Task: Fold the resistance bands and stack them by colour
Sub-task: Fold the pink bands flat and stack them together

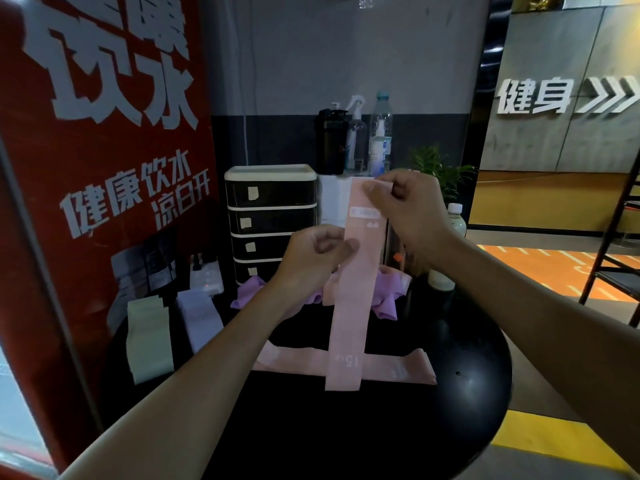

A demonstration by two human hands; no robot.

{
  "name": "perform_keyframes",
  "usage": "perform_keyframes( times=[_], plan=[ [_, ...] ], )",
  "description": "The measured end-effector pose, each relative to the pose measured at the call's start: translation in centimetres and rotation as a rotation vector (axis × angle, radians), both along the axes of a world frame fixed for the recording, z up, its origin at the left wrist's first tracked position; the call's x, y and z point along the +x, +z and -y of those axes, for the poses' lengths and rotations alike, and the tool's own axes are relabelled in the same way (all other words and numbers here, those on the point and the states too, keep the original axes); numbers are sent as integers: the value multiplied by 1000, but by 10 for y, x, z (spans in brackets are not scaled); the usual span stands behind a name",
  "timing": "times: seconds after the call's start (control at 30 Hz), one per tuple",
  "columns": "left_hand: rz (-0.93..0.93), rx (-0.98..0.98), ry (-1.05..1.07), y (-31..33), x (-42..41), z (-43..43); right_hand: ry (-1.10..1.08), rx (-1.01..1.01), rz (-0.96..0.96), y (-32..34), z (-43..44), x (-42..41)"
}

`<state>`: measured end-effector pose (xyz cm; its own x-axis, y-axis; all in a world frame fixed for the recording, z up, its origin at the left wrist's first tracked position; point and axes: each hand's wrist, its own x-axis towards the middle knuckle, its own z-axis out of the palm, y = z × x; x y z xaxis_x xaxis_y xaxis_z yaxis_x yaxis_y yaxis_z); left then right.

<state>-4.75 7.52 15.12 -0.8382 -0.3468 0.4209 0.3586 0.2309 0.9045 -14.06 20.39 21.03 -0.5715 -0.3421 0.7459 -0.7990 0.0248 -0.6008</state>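
Round black table [471, 358], seen from above and behind the hands.

- Held pink band [355, 306]: hung upright over the table's middle. Its lower end reached down across the second pink band [398, 367], which lay flat and crosswise at about 6 o'clock from the hands.
- Right hand [412, 209]: at 12 o'clock on the strip, thumb and fingers curled and pinching its top end. It probably kept the strip taut so that it hung straight.
- Left hand [311, 258]: at 9 o'clock of the strip's middle. The thumb pinched the left edge against the curled fingers, likely marking where the fold would go.
- Sorted piles at the table's 9 to 10 o'clock edge: a pale green stack [149, 341], and just beside it a pale lilac stack [201, 313]. Both were set apart, presumably to keep the colours separate.
- Purple heap [388, 289]: loose and unfolded at 12 o'clock, behind the held strip.

Judgement: pink was the colour in hand, with no folded pink pile visible yet. The flat pink band may be where the pink pile starts, though I could not tell whether it was folded.
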Motion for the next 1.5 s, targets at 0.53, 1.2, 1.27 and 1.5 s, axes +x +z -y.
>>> perform_keyframes(
  times=[0.53,1.2,1.27,1.5],
  plan=[
    [278,-54,-80,-82,23,14,-95,-142,137,-2,-13,-4],
    [451,97,201,-90,76,101,-237,80,399,-144,-77,-23],
    [387,65,347,-96,71,105,-258,136,421,-158,-79,-22],
    [263,-190,553,-113,60,105,-218,265,366,-180,-81,-9]
  ],
)
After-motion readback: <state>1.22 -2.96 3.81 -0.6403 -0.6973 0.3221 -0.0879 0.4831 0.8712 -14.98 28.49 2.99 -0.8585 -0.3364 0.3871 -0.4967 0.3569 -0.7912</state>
